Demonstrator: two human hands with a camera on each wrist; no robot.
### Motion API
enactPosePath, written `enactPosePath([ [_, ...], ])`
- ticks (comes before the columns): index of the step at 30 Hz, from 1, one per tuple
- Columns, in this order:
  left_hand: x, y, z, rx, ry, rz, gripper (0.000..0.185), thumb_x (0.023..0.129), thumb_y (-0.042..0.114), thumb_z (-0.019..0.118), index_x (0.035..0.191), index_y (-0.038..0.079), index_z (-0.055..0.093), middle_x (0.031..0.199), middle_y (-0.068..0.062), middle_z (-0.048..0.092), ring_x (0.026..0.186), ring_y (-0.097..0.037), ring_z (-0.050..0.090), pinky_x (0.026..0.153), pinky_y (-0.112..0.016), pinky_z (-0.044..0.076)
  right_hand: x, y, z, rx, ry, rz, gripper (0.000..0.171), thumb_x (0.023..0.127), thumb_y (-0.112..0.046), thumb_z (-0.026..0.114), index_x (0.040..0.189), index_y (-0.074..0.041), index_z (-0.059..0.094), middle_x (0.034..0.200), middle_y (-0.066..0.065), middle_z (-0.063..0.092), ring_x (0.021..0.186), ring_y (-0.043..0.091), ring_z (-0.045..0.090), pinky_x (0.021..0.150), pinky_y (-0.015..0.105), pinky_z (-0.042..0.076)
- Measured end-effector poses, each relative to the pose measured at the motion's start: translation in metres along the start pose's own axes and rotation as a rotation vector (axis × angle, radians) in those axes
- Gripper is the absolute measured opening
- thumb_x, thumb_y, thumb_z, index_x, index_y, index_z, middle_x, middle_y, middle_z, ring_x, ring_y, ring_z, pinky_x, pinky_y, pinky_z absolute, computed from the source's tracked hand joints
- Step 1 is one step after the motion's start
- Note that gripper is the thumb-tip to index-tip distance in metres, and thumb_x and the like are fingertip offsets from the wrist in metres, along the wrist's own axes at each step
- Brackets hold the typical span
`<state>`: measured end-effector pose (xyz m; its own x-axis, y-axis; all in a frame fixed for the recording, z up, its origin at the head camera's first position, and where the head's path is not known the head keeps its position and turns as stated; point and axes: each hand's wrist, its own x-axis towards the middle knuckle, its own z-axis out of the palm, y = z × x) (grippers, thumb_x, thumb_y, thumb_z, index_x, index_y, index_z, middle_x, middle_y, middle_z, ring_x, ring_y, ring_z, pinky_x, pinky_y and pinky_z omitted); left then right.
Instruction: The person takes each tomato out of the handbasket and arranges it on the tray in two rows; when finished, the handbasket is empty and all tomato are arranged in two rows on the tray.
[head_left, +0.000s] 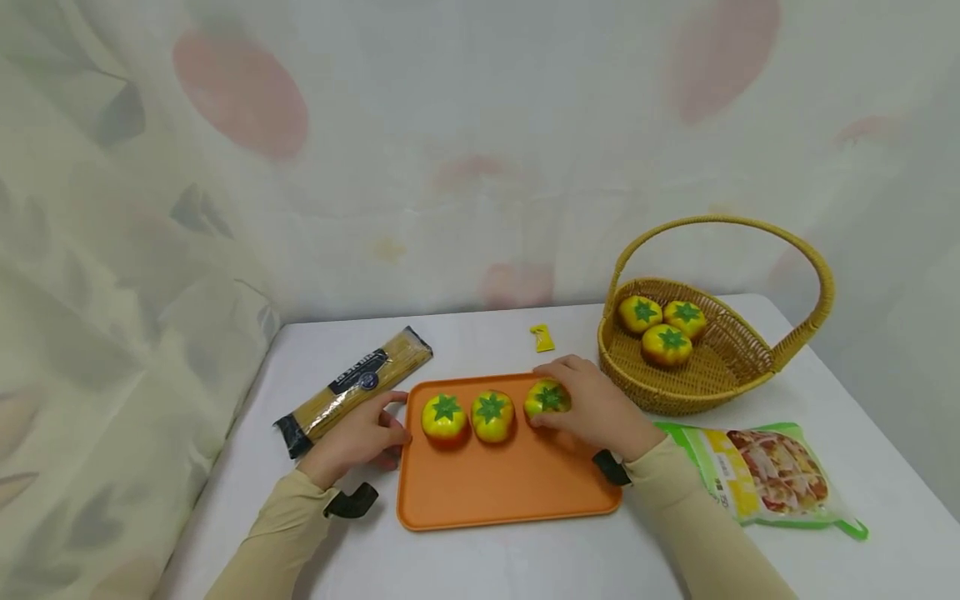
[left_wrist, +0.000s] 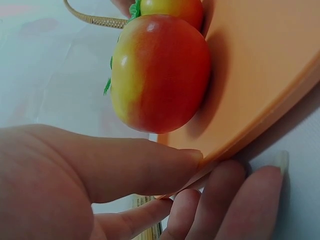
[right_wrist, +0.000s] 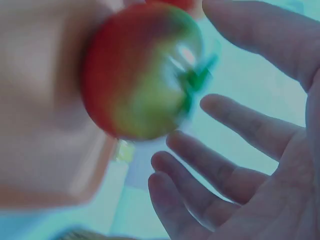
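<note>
An orange tray (head_left: 498,487) bears three red-and-yellow tomatoes with green star-shaped tops, in a row toward its far side. My left hand (head_left: 362,435) pinches the tray's left rim. Its thumb (left_wrist: 150,167) lies on top and the fingers curl underneath, close to the left tomato (left_wrist: 162,75). Between left and right stands the middle tomato (head_left: 492,417). My right hand (head_left: 600,408) is around the right tomato (head_left: 546,398). In the right wrist view its fingers (right_wrist: 215,165) are spread beside this tomato (right_wrist: 140,75), with a gap showing between thumb and fruit.
A wicker basket (head_left: 720,387) with a tall handle holds three more tomatoes (head_left: 667,345) at the back right. In front of it lies a green-edged food bag (head_left: 780,471). A pack of spaghetti (head_left: 356,387) lies behind my left hand. Beyond the tray is a small yellow packet (head_left: 542,337).
</note>
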<state>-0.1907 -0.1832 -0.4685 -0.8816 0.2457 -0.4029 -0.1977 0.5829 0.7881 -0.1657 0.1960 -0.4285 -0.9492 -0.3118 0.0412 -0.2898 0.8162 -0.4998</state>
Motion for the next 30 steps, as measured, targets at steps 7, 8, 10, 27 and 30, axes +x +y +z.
enactPosePath([
  [7,-0.001,-0.002,0.000,-0.001,0.006,-0.008,0.072,0.096,0.016,0.077,0.161,0.013,0.045,0.107,-0.015,0.065,0.079,-0.024,0.070,0.070,-0.038,0.067,-0.010,0.016,-0.034,0.055,0.113,-0.005,0.062,0.092,-0.037,0.088,0.146,-0.017,0.066,0.145,0.009,0.064,0.130,0.033,0.063,0.110,0.056,0.055],
  [8,-0.001,-0.002,0.000,-0.001,0.007,-0.012,0.072,0.096,0.016,0.077,0.161,0.013,0.045,0.108,-0.014,0.065,0.080,-0.024,0.070,0.069,-0.038,0.067,-0.011,0.021,-0.038,0.042,0.126,-0.008,0.061,0.093,-0.036,0.087,0.145,-0.016,0.066,0.145,0.010,0.064,0.130,0.034,0.063,0.110,0.056,0.055],
  [10,-0.001,-0.002,0.000,-0.007,0.012,-0.018,0.073,0.096,0.015,0.077,0.161,0.013,0.045,0.108,-0.015,0.064,0.081,-0.024,0.070,0.068,-0.038,0.067,-0.014,0.031,-0.047,0.018,0.138,0.007,0.060,0.094,-0.036,0.085,0.146,-0.014,0.065,0.146,0.013,0.063,0.131,0.036,0.062,0.110,0.058,0.054],
  [27,0.002,0.001,0.001,-0.002,-0.002,-0.016,0.075,0.096,0.016,0.077,0.162,0.012,0.043,0.109,-0.015,0.064,0.081,-0.024,0.069,0.069,-0.038,0.066,-0.030,0.112,-0.100,-0.133,0.168,0.102,0.060,0.099,-0.033,0.080,0.147,-0.003,0.062,0.150,0.029,0.059,0.139,0.052,0.054,0.114,0.071,0.046],
  [30,0.001,0.001,0.000,0.003,-0.005,-0.019,0.074,0.096,0.016,0.077,0.162,0.013,0.043,0.109,-0.015,0.065,0.080,-0.024,0.070,0.070,-0.037,0.066,-0.028,0.121,-0.099,-0.122,0.178,0.110,0.060,0.099,-0.032,0.080,0.147,-0.002,0.061,0.151,0.029,0.057,0.140,0.053,0.053,0.114,0.071,0.045],
])
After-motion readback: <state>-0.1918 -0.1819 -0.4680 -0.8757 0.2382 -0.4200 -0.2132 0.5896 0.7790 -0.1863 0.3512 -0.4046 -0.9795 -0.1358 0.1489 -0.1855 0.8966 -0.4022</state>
